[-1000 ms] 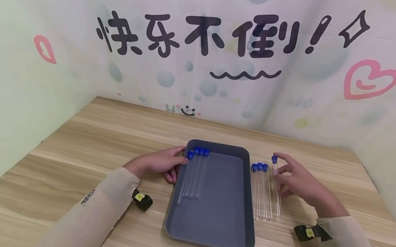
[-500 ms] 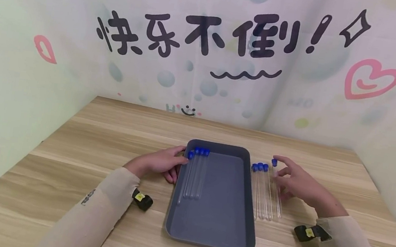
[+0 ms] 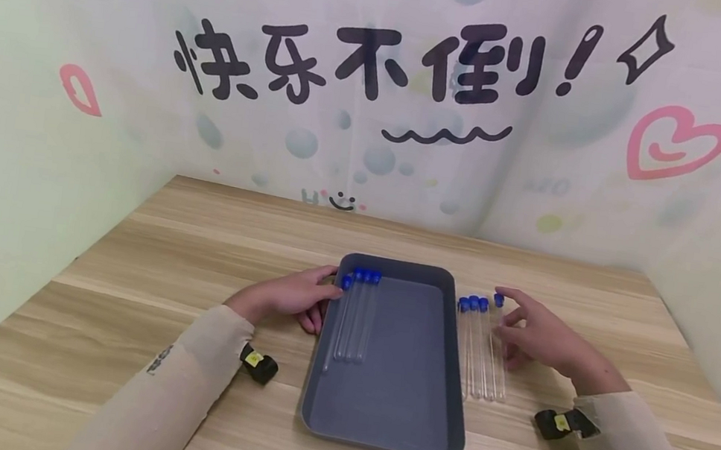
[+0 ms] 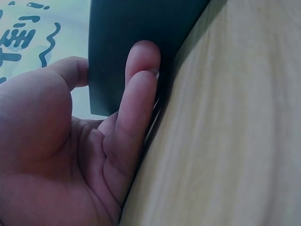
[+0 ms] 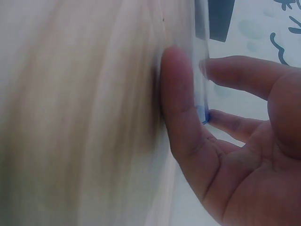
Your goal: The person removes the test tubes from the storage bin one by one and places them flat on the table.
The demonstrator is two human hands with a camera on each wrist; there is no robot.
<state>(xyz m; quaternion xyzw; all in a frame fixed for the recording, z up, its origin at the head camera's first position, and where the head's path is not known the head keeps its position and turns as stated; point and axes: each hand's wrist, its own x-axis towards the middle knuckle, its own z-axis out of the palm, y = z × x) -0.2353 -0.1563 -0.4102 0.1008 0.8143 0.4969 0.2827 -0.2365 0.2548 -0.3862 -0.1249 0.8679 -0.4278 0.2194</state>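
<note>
A dark grey tray lies at the middle of the wooden table, with three clear blue-capped test tubes lying side by side along its left wall. My left hand holds the tray's left rim near those caps; in the left wrist view its fingers press the tray's outer wall and the thumb reaches over the edge. Three more tubes lie on the table just right of the tray. My right hand pinches a fourth tube beside them, low over the table; the tube sits between thumb and finger.
Printed backdrop walls close the table in at the back, left and right. Bare wood lies behind and to both sides of the tray. A black strap sits at my left wrist, another at my right.
My right hand has lowered its tube and brought it leftward, close alongside the three tubes on the table. The left hand and tray have not moved.
</note>
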